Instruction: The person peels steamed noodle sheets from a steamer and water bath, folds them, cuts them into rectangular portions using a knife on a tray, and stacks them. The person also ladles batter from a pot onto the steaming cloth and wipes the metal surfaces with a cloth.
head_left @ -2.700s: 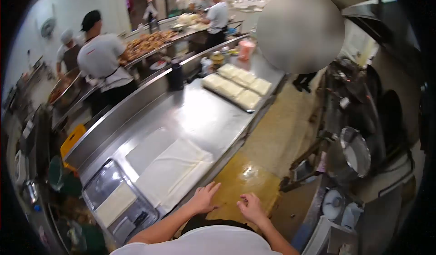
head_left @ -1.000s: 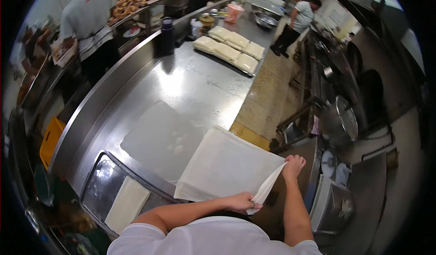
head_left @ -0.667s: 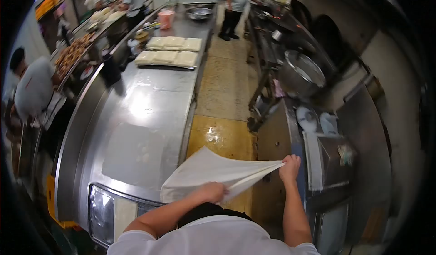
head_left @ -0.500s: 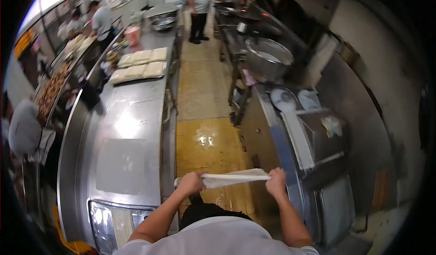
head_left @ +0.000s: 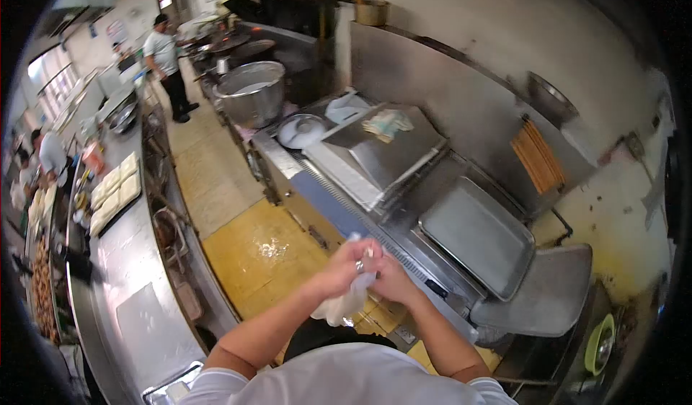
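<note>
My left hand (head_left: 343,266) and my right hand (head_left: 391,278) meet in front of my body, fingers closed on a bunched white cloth (head_left: 343,305). The cloth hangs in loose folds below my left hand, and a small end pokes up above it. A ring shows on a finger of my left hand. My right hand presses close against the left, and part of the cloth between them is hidden. Both hands are above the yellow tiled floor (head_left: 238,254), beside the front edge of the steel counter.
On the right counter are a metal hood-shaped cover (head_left: 382,149), a large pot (head_left: 252,95), a round lid (head_left: 301,130) and metal trays (head_left: 476,236). White slabs on a tray (head_left: 115,192) rest on the left steel table (head_left: 148,318). A person (head_left: 166,66) stands farther up the aisle.
My view has turned to the right. The cloth, stretched between my separated hands before, is now gathered up, and my hands have come together.
</note>
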Motion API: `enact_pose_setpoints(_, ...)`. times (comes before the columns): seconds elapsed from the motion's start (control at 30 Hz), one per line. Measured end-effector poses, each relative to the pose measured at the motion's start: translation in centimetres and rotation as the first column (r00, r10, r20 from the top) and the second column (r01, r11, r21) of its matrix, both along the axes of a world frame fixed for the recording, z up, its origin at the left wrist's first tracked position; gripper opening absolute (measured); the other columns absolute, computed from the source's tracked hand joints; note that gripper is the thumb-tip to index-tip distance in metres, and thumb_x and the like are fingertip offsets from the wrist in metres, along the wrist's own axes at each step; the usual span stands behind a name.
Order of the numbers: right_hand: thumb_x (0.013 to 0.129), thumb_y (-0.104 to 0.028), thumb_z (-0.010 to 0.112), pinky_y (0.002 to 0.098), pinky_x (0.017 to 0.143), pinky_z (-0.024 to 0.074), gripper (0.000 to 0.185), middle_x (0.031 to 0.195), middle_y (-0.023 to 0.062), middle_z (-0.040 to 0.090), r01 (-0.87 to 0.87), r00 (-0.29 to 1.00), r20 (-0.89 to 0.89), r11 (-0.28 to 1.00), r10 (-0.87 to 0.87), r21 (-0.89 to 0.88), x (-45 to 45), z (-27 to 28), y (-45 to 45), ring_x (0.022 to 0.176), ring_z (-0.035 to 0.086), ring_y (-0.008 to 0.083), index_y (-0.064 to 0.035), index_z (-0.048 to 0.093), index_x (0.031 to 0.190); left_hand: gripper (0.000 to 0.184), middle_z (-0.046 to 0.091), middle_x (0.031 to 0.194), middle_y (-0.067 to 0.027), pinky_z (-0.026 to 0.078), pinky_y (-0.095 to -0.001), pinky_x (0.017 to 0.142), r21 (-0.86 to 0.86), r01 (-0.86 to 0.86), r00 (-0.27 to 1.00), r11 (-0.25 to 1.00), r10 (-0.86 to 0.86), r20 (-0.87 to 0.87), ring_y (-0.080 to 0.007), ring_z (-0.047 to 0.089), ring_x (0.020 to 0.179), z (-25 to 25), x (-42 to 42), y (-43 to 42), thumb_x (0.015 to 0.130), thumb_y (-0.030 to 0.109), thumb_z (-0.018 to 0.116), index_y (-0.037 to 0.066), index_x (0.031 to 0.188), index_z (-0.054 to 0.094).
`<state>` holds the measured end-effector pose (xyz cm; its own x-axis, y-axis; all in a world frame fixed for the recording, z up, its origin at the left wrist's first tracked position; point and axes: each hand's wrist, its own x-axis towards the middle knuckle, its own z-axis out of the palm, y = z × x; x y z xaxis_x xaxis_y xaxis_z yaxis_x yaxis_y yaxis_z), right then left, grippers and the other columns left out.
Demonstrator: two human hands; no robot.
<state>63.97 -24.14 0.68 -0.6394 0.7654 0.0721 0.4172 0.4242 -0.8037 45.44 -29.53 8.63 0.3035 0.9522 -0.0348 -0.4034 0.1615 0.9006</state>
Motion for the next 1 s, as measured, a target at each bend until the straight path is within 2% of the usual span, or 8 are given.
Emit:
enact_pose_setpoints(0.03, 0.080, -0.023, 0.078, 0.0439, 0.093, 0.0533, 0.046, 0.117, 0.0226, 0.071, 0.035, 0.999, 0.009, 0.974, -0.034, -0.225, 1.9, -0.6, 0.9, 0.111, 0.068, 0.0369, -0.0046, 0.069, 0.121, 0.015, 0.060, 0.089, 0.0025, 0.048, -0.0254, 0.073, 0.039, 0.008, 1.000, 0.999, -0.009, 0.010, -0.0092, 0.060, 0.084, 3.1, 0.8, 1.2, 0.087, 0.002, 0.069, 0.012, 0.090, 0.057)
enact_pose_setpoints(0.07, 0.082, -0.023, 0.077, 0.0433, 0.084, 0.0558, 0.033, 0.093, 0.0200, 0.075, 0.153, 0.984, 0.121, 0.966, -0.130, -0.209, 3.8, -0.5, 1.5, 0.092, 0.074, 0.0347, -0.0055, 0.074, 0.110, 0.023, 0.059, 0.088, 0.0045, 0.046, -0.0230, 0.069, 0.080, 0.016, 1.000, 0.997, -0.018, 0.021, -0.0067, 0.059, 0.080, 6.2, 1.4, 2.7, 0.083, -0.001, 0.073, 0.012, 0.089, 0.055)
enact_pose_setpoints(0.2, 0.088, -0.013, 0.071, 0.0355, 0.074, 0.0542, 0.021, 0.093, 0.0129, 0.074, 0.514, 0.851, 0.112, 0.858, -0.513, 0.022, 15.2, -0.4, 3.7, 0.079, 0.066, 0.0170, -0.0008, 0.073, 0.105, 0.030, 0.048, 0.083, 0.0102, 0.042, -0.0205, 0.066, 0.396, -0.076, 0.915, 0.915, 0.222, -0.338, -0.0023, 0.052, 0.077, 13.4, 2.7, 9.6, 0.082, -0.006, 0.070, 0.015, 0.085, 0.049)
enact_pose_setpoints(0.47, 0.085, 0.004, 0.067, 0.0266, 0.067, 0.0470, 0.015, 0.082, 0.0028, 0.068, 0.895, 0.421, -0.364, 0.446, -0.831, 0.018, 30.9, 14.9, 3.7, 0.075, 0.059, 0.0098, 0.0014, 0.071, 0.099, 0.053, 0.067, 0.099, -0.0032, 0.054, -0.0244, 0.082, 0.548, -0.274, 0.951, 0.791, 0.306, 0.034, -0.0107, 0.065, 0.091, 16.3, 8.4, 24.8, 0.087, -0.008, 0.075, 0.000, 0.135, 0.053)
enact_pose_setpoints(0.57, 0.087, 0.004, 0.067, 0.0256, 0.069, 0.0472, 0.013, 0.083, 0.0024, 0.068, 0.927, 0.372, -0.277, 0.371, -0.886, 0.059, 33.9, 13.6, 4.0, 0.075, 0.058, 0.0086, 0.0027, 0.070, 0.099, 0.050, 0.068, 0.098, -0.0035, 0.055, -0.0249, 0.082, 0.434, -0.174, 0.983, 0.884, 0.183, 0.020, -0.0114, 0.066, 0.091, 12.3, 10.1, 29.6, 0.088, -0.007, 0.074, 0.000, 0.133, 0.054)
enact_pose_setpoints(0.73, 0.079, -0.002, 0.065, 0.0451, 0.093, 0.0528, 0.035, 0.111, 0.0232, 0.072, 0.899, 0.186, 0.237, 0.263, -0.954, 0.351, 35.8, 2.3, 6.0, 0.104, 0.068, 0.0386, 0.0012, 0.072, 0.113, 0.019, 0.076, 0.095, -0.0071, 0.056, -0.0316, 0.082, 0.189, 0.159, 0.882, 0.969, -0.054, -0.468, -0.0135, 0.069, 0.087, -4.2, 16.4, 33.2, 0.093, 0.011, 0.072, -0.002, 0.107, 0.075)
enact_pose_setpoints(0.87, 0.081, -0.011, 0.067, 0.0504, 0.118, 0.0372, 0.055, 0.143, 0.0268, 0.056, 0.851, 0.282, 0.431, 0.431, -0.857, 0.300, 31.7, -4.9, 9.0, 0.137, 0.049, 0.0435, -0.0037, 0.063, 0.135, 0.020, 0.075, 0.093, -0.0199, 0.055, -0.0408, 0.084, 0.287, 0.434, 0.644, 0.854, -0.071, -0.761, -0.0340, 0.073, 0.090, -16.5, 20.9, 32.0, 0.092, 0.021, 0.072, 0.003, 0.097, 0.077)
enact_pose_setpoints(1.0, 0.084, -0.009, 0.064, 0.0517, 0.122, 0.0311, 0.068, 0.161, 0.0276, 0.035, 0.701, 0.331, 0.498, 0.562, -0.801, 0.439, 29.7, -10.3, 14.1, 0.148, 0.034, 0.0486, -0.0004, 0.047, 0.149, 0.017, 0.070, 0.085, -0.0166, 0.052, -0.0495, 0.086, 0.558, 0.602, 0.579, 0.571, 0.169, -0.797, -0.0375, 0.067, 0.088, -22.8, 22.3, 32.4, 0.087, 0.021, 0.071, 0.005, 0.085, 0.074)
